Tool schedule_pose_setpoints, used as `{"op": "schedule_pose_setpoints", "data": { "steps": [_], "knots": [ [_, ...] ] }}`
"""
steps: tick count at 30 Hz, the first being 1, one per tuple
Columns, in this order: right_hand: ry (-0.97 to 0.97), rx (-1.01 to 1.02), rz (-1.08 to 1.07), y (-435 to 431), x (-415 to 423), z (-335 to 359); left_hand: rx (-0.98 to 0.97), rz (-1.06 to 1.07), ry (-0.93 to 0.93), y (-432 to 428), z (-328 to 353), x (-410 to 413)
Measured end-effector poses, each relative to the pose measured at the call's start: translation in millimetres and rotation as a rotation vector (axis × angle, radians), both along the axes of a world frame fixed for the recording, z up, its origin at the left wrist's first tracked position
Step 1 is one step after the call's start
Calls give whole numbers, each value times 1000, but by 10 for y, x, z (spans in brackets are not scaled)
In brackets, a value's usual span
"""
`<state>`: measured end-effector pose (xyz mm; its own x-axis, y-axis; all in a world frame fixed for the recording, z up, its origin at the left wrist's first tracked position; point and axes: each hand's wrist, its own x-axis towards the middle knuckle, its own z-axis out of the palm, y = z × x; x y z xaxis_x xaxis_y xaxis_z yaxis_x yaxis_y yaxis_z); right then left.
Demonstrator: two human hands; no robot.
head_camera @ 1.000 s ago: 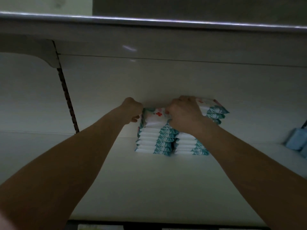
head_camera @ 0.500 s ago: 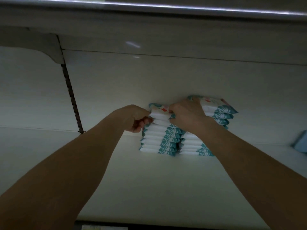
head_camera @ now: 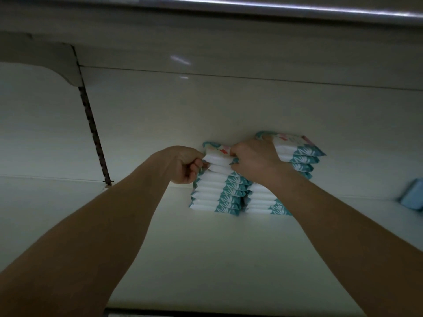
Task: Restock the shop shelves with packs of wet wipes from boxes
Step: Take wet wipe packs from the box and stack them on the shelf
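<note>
Head view: the left hand and right hand each curl their fingers round one end of the top white-and-teal plastic wipes pack. It sits on the left-hand stack, beside a taller right-hand stack, at the back of the white shelf. Most of the shelf is bare, so restocking seems at an early stage.

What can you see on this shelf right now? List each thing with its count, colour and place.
wipes stacks: two, white with teal ends, side by side at the shelf's back, right one taller
top pack: one, white with red cross, on the left stack
shelf: one, off-white, under the stacks
slotted strip: one, dark, back wall, left
metal rail: one, silver, above
blue thing: one, pale blue, far right, unclear
left hand: grips top pack's left end
right hand: grips its right end
</note>
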<state>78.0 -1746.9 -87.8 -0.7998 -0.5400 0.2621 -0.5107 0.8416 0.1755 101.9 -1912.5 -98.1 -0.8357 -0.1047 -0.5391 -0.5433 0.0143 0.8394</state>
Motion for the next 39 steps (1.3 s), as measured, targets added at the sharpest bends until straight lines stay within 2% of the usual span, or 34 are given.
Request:
{"op": "schedule_pose_setpoints", "data": {
  "steps": [2, 7, 12, 13, 15, 17, 18, 21, 27, 29, 31, 33, 34, 36, 39],
  "knots": [
    [16, -4, 8, -2, 3, -6, 16, 32, 19, 6, -27, -14],
    [46, 18, 22, -45, -9, 15, -84, 111, 65, -56, -69, 6],
    [38, 76, 67, -138, -18, 20, -252, 152, 111, -105, -17, 143],
    [47, 93, 82, -136, -21, 31, -361, 171, 174, -91, 10, 139],
    [59, 120, 115, -122, -27, 53, -750, 216, 431, -43, 57, 88],
    [14, 144, 119, -124, -19, 85, -1013, 97, 667, 67, 96, 72],
    [-28, 148, 107, -126, -14, 105, -1098, -28, 715, 127, 90, 65],
    [-111, 125, 89, -94, -38, 153, -1279, -317, 629, 259, -2, 25],
    [-143, 106, 111, -116, -63, 111, -1528, -340, 536, 360, 62, 50],
    [-233, 3, 136, -48, -49, 215, -1610, -389, 492, 415, 83, 56],
    [-207, -146, 146, 112, -46, 367, -1665, -437, 433, 413, 86, 59],
    [-118, -224, 63, 327, -120, 479, -1692, -464, 394, 404, 96, 72],
    [-104, -201, -37, 441, -179, 500, -1692, -477, 390, 406, 96, 76],
    [-204, -106, -240, 606, -246, 461, -1688, -508, 418, 425, 76, 82],
    [-345, -139, -235, 637, -278, 261, -1673, -497, 498, 434, 15, 56]
  ]
}}
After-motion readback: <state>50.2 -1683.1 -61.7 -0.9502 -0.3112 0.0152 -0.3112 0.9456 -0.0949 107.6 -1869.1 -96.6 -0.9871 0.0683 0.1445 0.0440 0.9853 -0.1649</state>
